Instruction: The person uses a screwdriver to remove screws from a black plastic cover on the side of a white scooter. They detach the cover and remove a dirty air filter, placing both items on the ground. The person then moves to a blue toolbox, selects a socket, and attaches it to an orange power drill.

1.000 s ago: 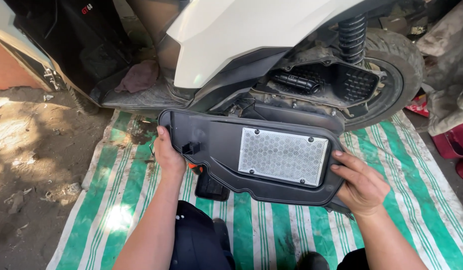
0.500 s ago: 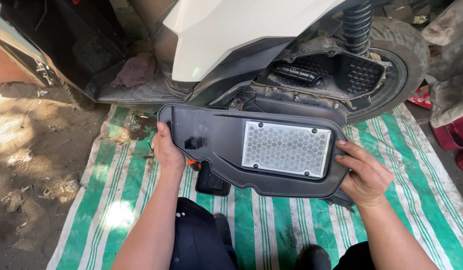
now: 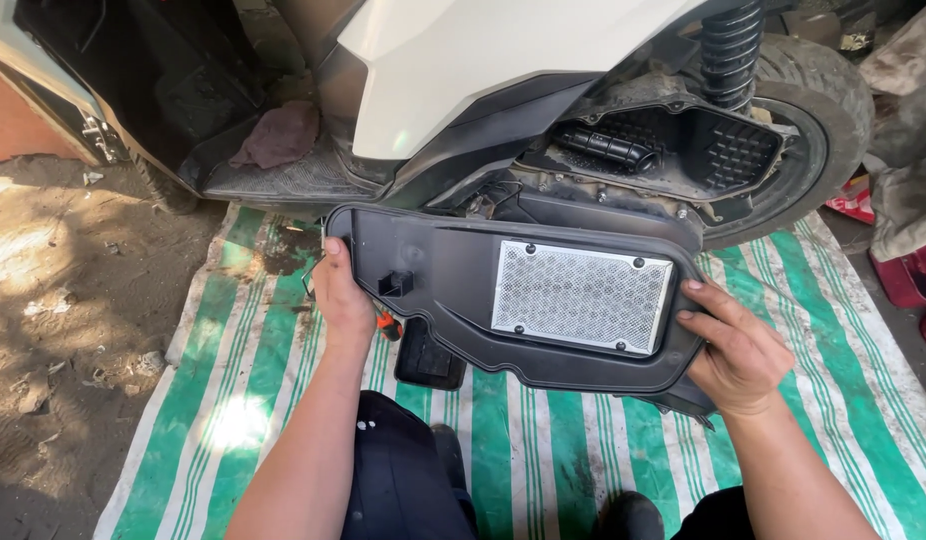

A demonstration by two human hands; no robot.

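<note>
Head view shows the left hand (image 3: 341, 298) and right hand (image 3: 735, 352), fingers gripping each end of the black cover (image 3: 453, 290), off the scooter (image 3: 503, 70), above the mat (image 3: 543, 450), its box (image 3: 673, 145) still open.

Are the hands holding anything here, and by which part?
Yes. Both hands hold the black air-filter cover by its ends: the left hand grips its left edge and the right hand grips its lower right corner.
</note>
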